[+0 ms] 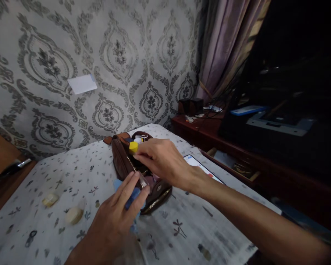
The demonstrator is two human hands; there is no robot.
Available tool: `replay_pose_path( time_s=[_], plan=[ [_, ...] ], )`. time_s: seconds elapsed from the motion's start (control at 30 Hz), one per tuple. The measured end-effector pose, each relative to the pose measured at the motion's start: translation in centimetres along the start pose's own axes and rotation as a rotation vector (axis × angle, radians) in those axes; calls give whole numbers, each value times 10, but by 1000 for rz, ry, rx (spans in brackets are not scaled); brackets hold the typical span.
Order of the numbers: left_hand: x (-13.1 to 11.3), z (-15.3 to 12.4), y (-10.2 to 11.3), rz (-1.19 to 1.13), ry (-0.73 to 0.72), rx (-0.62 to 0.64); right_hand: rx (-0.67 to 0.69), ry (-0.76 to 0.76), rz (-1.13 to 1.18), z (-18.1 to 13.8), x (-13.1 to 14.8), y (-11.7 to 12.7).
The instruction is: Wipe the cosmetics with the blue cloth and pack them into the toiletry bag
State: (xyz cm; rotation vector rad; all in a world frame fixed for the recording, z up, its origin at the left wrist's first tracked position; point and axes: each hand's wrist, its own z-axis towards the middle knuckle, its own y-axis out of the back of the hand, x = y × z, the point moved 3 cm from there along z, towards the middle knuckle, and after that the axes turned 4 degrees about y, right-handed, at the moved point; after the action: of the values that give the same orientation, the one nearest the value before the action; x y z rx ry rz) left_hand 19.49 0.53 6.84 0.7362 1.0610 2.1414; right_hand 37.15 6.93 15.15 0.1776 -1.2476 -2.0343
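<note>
A brown zippered bag [121, 160] lies unzipped on the patterned cloth, with small items inside. Over its opening, the fingers of my right hand [162, 158] pinch a small yellow object [133, 147]; its lower part is hidden. White round items [138, 140] show just behind it. At the near rim of the bag, my left hand [116, 209] has a small clear plastic piece [143, 181] between fingers and thumb. Beneath these fingers is a blue fluffy thing [134, 197], partly covered. Two small round pale items, one a beige disc [74, 215], lie to the left.
A phone with a lit screen [200, 166] lies right of the bag on the white printed cloth [209, 221]. Beyond it stands a dark red desk with an open drawer [231, 163] and a large dark screen [287, 73]. A patterned wall rises behind.
</note>
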Motion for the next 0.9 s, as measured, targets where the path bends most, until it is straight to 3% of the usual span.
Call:
replay_pose_path(
  time_s=[0.13, 0.27, 0.33, 0.43, 0.5, 0.57, 0.63, 0.77, 0.9],
  plan=[
    [12, -38, -10, -49, 77, -45, -78, 142, 92, -24, 25, 0],
    [39, -78, -9, -74, 211, 9, 4, 326, 225, -49, 55, -22],
    [58, -92, -1, -85, 399, 18, 80, 408, 255, -58, 69, -39],
    [90, -111, 17, -143, 786, -99, 230, 471, 269, -66, 85, -69],
    [108, -124, 25, -215, 1044, -145, 339, 428, 297, -66, 90, -90],
    [120, -138, 24, -302, 1210, -113, 404, 330, 352, -63, 91, -110],
    [123, -148, 17, -373, 1223, -35, 419, 220, 430, -60, 92, -129],
    [114, -160, -3, -348, 1005, 161, 403, 85, 600, -52, 98, -159],
    [108, -164, -12, -209, 852, 223, 355, -35, 741, -43, 110, -178]
  ],
)
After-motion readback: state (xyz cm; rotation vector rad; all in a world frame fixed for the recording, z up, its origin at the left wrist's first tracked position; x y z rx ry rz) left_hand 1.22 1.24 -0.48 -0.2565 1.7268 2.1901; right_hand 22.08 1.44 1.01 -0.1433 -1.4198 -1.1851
